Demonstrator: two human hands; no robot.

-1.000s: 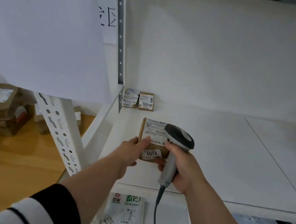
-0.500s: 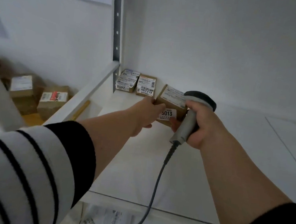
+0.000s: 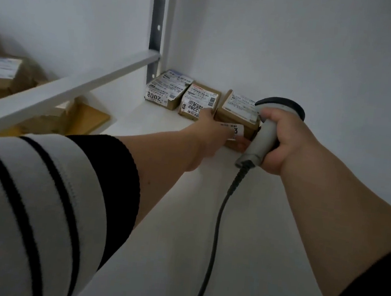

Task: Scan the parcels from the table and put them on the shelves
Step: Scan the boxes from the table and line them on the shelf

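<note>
A small brown parcel (image 3: 237, 115) with a white label sits at the back of the white shelf (image 3: 265, 227), third in a row against the wall. My left hand (image 3: 209, 131) grips its left front corner, fingers partly over its number sticker. My right hand (image 3: 281, 138) grips the grey handle of a barcode scanner (image 3: 262, 140), whose dark head hangs over the parcel's right end. Fingertips of this hand touch the parcel's front. Two other labelled parcels lie to the left: one marked 2008 (image 3: 167, 92) and one marked 2202 (image 3: 200, 102).
A grey slotted upright (image 3: 156, 30) and a white crossbar (image 3: 67, 91) bound the shelf on the left. Beyond them lie brown cartons (image 3: 0, 76) and a yellow envelope (image 3: 89, 118). The scanner's dark cable (image 3: 218, 222) trails down across the shelf between my arms.
Both hands carried the parcel from the shelf's front edge to the back wall, setting it beside the two parcels there. My view has moved in closer.
</note>
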